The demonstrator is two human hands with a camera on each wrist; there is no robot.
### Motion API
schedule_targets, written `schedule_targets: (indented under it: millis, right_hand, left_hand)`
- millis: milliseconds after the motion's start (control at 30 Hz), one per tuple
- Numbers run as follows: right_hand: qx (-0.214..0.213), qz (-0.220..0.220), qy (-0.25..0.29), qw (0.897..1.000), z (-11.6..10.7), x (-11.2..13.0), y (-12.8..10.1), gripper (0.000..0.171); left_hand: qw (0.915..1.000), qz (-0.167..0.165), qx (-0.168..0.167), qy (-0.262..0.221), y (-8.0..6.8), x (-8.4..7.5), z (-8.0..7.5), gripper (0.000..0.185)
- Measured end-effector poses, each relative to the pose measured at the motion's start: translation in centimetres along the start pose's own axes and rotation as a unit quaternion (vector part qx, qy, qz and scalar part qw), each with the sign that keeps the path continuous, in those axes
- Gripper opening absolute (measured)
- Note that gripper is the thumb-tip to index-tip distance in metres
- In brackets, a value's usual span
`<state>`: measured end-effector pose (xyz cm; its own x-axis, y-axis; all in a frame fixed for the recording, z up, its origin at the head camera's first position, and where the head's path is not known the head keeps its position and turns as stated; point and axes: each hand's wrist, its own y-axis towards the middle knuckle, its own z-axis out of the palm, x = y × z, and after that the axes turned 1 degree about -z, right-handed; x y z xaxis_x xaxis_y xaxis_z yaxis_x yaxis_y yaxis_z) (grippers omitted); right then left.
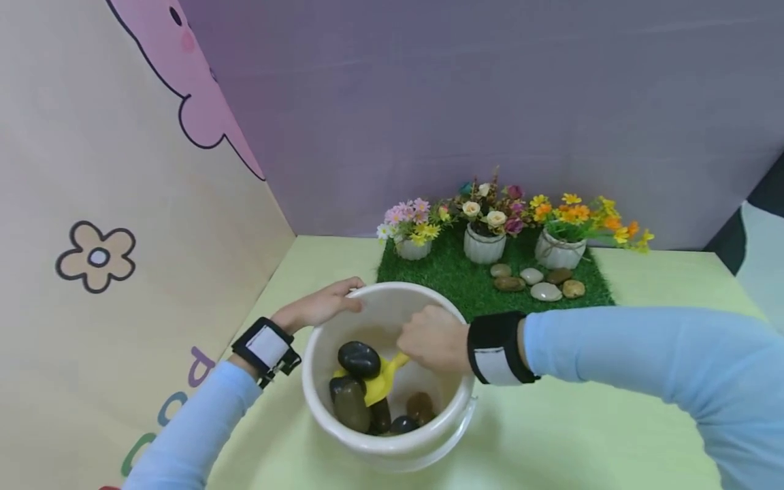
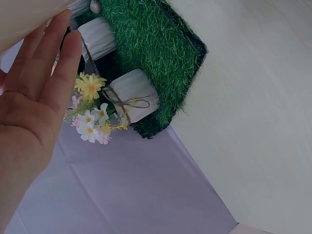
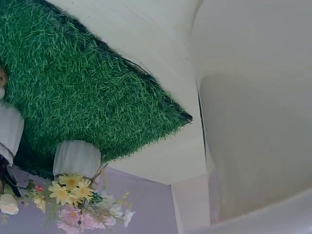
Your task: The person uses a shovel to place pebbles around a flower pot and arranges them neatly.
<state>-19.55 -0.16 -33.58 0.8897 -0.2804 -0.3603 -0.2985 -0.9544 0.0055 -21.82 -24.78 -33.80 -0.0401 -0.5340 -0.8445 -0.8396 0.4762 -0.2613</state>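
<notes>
A white bucket (image 1: 392,446) stands on the pale green table, with several dark smooth stones (image 1: 358,359) inside. My left hand (image 1: 324,304) holds its far left rim, thumb over the edge. In the left wrist view that hand (image 2: 39,92) has its fingers along the bucket's outer wall (image 2: 29,19). Over the bucket's right side, my right hand (image 1: 436,338) grips the handle of a yellow toy shovel (image 1: 381,382). Its blade lies among the stones, partly covered by a black one. In the right wrist view the bucket wall (image 3: 263,107) fills the right side; hand and shovel are out of view there.
Behind the bucket lies an artificial grass mat (image 1: 441,272). On it stand white pots of pink (image 1: 414,248), rose-like (image 1: 484,243) and orange-yellow flowers (image 1: 560,249), beside several pebbles (image 1: 546,292). A purple backdrop (image 1: 490,102) and a cream side wall (image 1: 153,204) bound the table.
</notes>
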Motion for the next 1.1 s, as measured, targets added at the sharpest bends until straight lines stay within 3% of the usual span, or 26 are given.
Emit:
schedule_targets:
  millis: [200,500,767,1100]
  right_hand:
    - [0.036,0.037,0.049,0.997,-0.7,-0.5,-0.1,0.022]
    - [0.053,0.094,0.09,0.99,-1.7,-1.2,-0.6,0.027]
    - [0.029,0.11,0.107,0.988,-2.2,-1.4,-1.7,0.037]
    - [0.017,0.125,0.118,0.985,-2.6,-1.7,-2.5,0.029]
  left_hand:
    - [1.0,-0.002,-0.003,0.004,0.2,0.0,0.0,0.028]
    - [0.9997,-0.006,-0.01,0.023,0.3,0.1,0.0,0.026]
    - [0.9999,-0.014,-0.007,0.004,0.2,0.1,0.1,0.026]
    - [1.0,-0.004,0.0,-0.001,0.1,0.0,0.0,0.026]
